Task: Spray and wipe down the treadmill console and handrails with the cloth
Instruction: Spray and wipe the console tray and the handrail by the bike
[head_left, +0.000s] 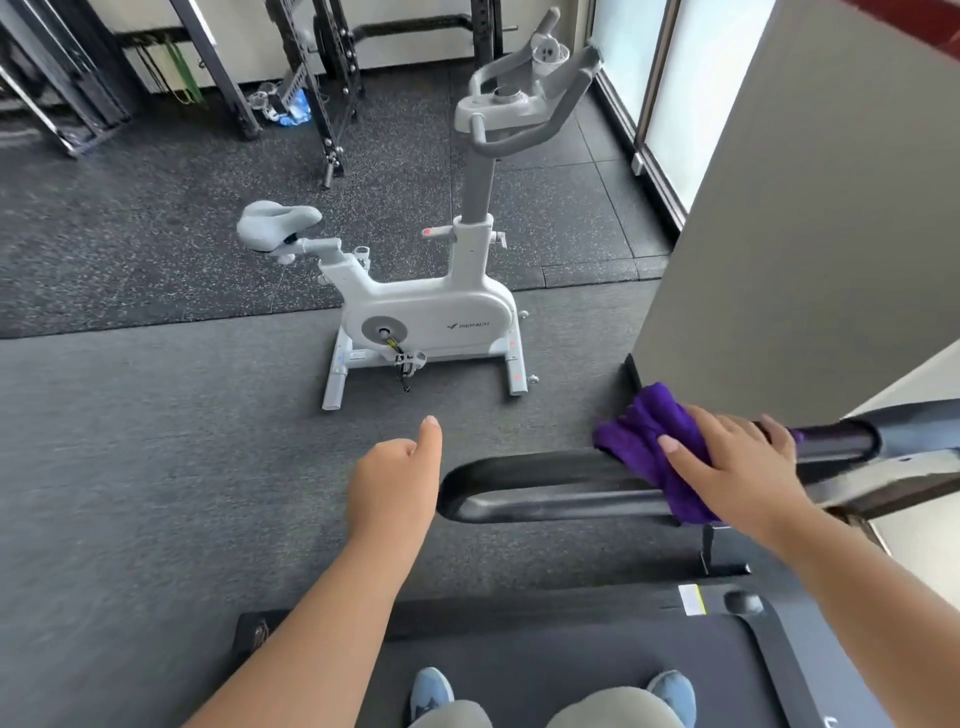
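A purple cloth (649, 441) is draped over the treadmill's black looped handrail (545, 501) at the right. My right hand (737, 457) lies on the cloth with its fingers wrapped over it and the rail. My left hand (397, 478) hovers just left of the handrail's rounded end, fingers loosely curled, thumb up, holding nothing. The treadmill belt (571, 670) is under my feet at the bottom. No spray bottle is in view.
A white exercise bike (431, 312) stands on the grey floor ahead of the handrail. Black rack frames (332, 78) stand at the back. A grey wall panel (805, 234) rises at the right, next to a glass door (670, 93).
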